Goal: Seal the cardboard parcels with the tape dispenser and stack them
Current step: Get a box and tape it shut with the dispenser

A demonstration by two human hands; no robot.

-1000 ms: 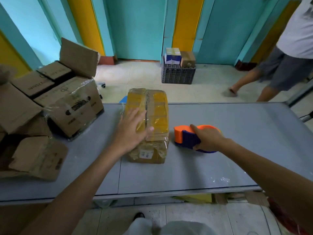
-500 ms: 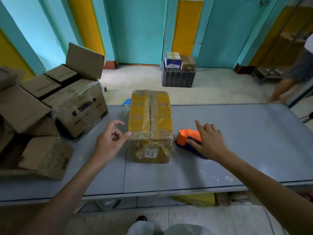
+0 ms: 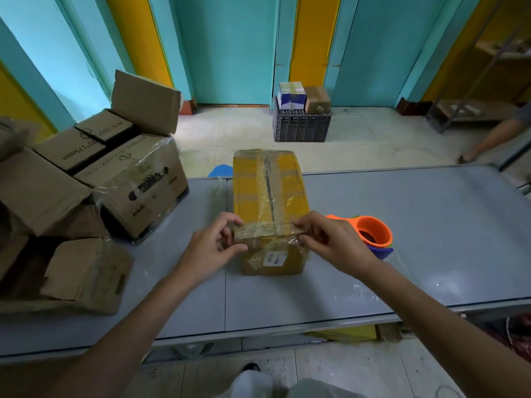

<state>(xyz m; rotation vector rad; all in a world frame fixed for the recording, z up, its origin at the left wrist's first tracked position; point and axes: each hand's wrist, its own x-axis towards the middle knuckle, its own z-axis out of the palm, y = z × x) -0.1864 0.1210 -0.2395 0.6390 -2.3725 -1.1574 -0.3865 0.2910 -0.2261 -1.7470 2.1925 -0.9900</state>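
A yellow-brown cardboard parcel [image 3: 268,193] wrapped in clear tape lies lengthwise on the grey table [image 3: 416,231]. My left hand [image 3: 214,245] pinches the near left top corner of the parcel. At the near right top corner, my right hand [image 3: 330,242] pinches the parcel's edge. The orange and blue tape dispenser [image 3: 370,235] lies on the table just right of the parcel, behind my right hand, with no hand on it.
A pile of brown cardboard boxes [image 3: 86,191], some open, fills the table's left end. On the floor beyond stands a dark crate [image 3: 301,126] holding two small boxes. Another person's leg [image 3: 488,139] shows at far right.
My right hand let go of the tape dispenser and moved to the parcel's near right corner. My left hand came off the parcel's top and now pinches its near left corner.
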